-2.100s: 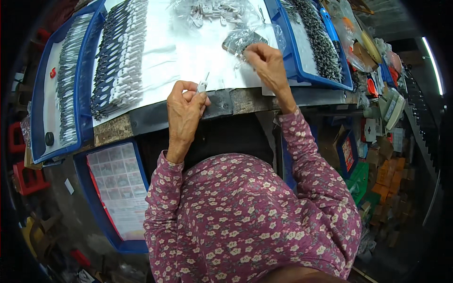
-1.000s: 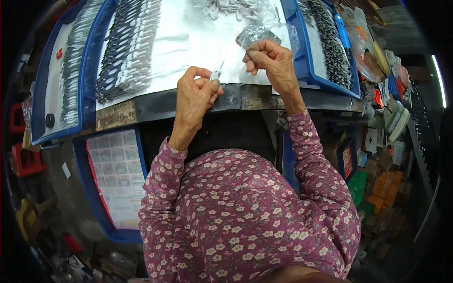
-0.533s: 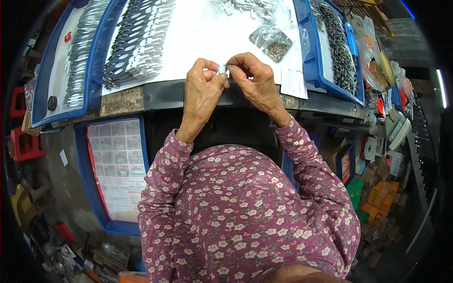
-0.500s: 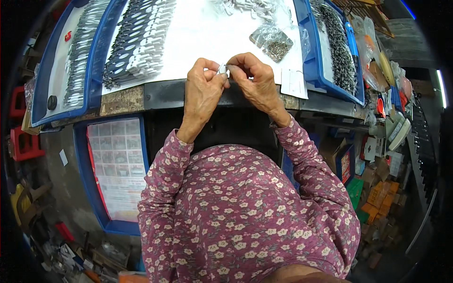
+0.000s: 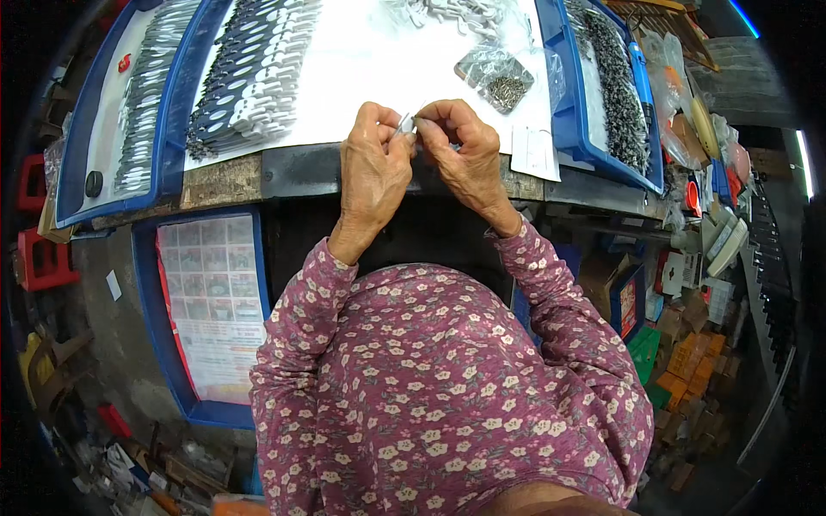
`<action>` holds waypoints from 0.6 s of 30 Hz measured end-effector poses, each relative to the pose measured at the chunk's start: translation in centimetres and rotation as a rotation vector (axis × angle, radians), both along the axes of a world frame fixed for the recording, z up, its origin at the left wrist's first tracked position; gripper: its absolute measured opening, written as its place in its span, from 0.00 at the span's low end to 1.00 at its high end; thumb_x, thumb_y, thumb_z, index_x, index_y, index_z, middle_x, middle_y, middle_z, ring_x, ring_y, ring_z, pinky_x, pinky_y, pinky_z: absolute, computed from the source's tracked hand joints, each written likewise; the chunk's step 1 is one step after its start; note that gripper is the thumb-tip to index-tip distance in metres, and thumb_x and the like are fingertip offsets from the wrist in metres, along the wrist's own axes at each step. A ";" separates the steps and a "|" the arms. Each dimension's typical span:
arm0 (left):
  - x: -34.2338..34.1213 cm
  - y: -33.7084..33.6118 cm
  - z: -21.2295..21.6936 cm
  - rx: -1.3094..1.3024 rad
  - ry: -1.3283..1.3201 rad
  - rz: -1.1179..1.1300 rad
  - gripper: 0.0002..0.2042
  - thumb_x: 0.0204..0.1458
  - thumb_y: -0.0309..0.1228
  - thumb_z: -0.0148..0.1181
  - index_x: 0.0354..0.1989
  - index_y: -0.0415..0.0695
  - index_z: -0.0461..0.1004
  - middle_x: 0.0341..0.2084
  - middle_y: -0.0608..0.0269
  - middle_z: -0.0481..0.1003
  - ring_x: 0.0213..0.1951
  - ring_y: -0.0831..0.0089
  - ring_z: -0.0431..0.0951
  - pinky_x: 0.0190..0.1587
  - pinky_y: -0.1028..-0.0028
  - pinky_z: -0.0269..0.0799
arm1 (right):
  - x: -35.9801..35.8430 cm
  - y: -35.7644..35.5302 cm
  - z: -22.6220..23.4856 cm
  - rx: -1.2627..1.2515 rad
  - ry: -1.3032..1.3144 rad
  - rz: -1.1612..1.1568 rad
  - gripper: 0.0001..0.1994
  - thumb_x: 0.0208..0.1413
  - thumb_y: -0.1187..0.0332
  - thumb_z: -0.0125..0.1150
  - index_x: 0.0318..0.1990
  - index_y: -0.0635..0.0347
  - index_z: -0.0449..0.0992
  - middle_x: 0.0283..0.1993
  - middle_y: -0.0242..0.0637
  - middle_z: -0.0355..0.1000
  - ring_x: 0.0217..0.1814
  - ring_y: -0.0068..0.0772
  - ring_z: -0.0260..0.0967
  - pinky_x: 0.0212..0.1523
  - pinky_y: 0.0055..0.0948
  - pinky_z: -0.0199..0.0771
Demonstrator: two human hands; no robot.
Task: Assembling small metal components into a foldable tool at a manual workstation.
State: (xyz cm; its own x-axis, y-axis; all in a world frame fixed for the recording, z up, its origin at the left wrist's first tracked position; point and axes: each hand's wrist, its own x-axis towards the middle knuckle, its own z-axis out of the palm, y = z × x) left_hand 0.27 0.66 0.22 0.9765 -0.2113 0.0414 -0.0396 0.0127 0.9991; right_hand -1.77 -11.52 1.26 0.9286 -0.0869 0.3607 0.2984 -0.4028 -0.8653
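My left hand (image 5: 376, 163) pinches a small white-and-grey part (image 5: 404, 124) between thumb and fingertips, just above the front edge of the table. Close against it, my right hand (image 5: 467, 153) has its thumb and forefinger pressed together at the part's right end. Whatever those right fingertips hold is too small to make out. Beyond my left hand lie rows of flat dark and white parts (image 5: 258, 77) with oval openings. A clear plastic bag (image 5: 497, 76) of small metal pieces rests beyond my right hand, near a printed paper slip (image 5: 535, 153).
Blue trays flank the white work surface (image 5: 370, 69): the left tray (image 5: 163, 129) holds stacked thin parts, the right tray (image 5: 578, 129) many small dark parts. More white parts (image 5: 460, 13) lie at the back. Below the table edge at left stands another blue tray (image 5: 198, 413).
Both hands stay together at nearly the same spot. The small part has tilted slightly between the fingertips, and my left wrist has shifted a little to the right.
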 end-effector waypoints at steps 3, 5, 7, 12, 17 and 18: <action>-0.1 -0.1 0.0 0.083 -0.085 0.020 0.04 0.45 0.19 0.48 0.30 0.36 0.61 0.15 0.57 0.70 0.18 0.74 0.71 0.20 0.75 0.64 | 0.0 -0.2 -0.4 -0.061 -0.049 0.001 0.03 0.51 0.76 0.53 0.33 0.66 0.68 0.21 0.30 0.68 0.19 0.15 0.64 0.18 0.14 0.62; -0.2 -0.1 -0.3 0.097 -0.144 0.030 0.04 0.45 0.19 0.47 0.30 0.35 0.61 0.15 0.55 0.69 0.17 0.70 0.71 0.19 0.73 0.64 | 0.0 -0.5 -0.7 -0.103 -0.068 0.005 0.03 0.51 0.77 0.53 0.33 0.66 0.68 0.21 0.31 0.68 0.19 0.15 0.65 0.18 0.14 0.63; -0.3 -0.2 -0.3 0.111 -0.203 0.039 0.04 0.45 0.19 0.46 0.30 0.35 0.61 0.15 0.54 0.69 0.17 0.67 0.72 0.19 0.71 0.63 | 0.0 -0.6 -0.9 -0.145 -0.087 0.009 0.03 0.51 0.78 0.53 0.33 0.66 0.68 0.21 0.31 0.69 0.19 0.16 0.65 0.18 0.15 0.63; -0.5 -0.3 -0.1 0.174 -0.255 0.050 0.05 0.45 0.18 0.46 0.31 0.35 0.60 0.16 0.48 0.68 0.20 0.54 0.74 0.21 0.66 0.66 | -0.1 -0.5 -0.6 -0.124 -0.067 -0.005 0.03 0.48 0.78 0.53 0.31 0.66 0.67 0.23 0.38 0.69 0.20 0.27 0.69 0.19 0.22 0.68; -0.7 0.0 0.1 0.239 -0.286 0.036 0.06 0.45 0.18 0.46 0.32 0.35 0.60 0.16 0.46 0.68 0.22 0.51 0.74 0.22 0.64 0.66 | -0.2 -0.9 -0.3 -0.032 0.086 0.025 0.04 0.49 0.77 0.54 0.31 0.66 0.67 0.23 0.34 0.69 0.21 0.19 0.67 0.20 0.17 0.66; -0.7 0.0 0.0 0.234 -0.302 0.035 0.06 0.45 0.18 0.46 0.31 0.35 0.60 0.17 0.45 0.68 0.22 0.50 0.74 0.22 0.64 0.66 | -0.2 -1.0 -0.3 -0.025 0.166 0.030 0.04 0.50 0.77 0.55 0.32 0.65 0.67 0.23 0.31 0.68 0.22 0.15 0.66 0.21 0.14 0.65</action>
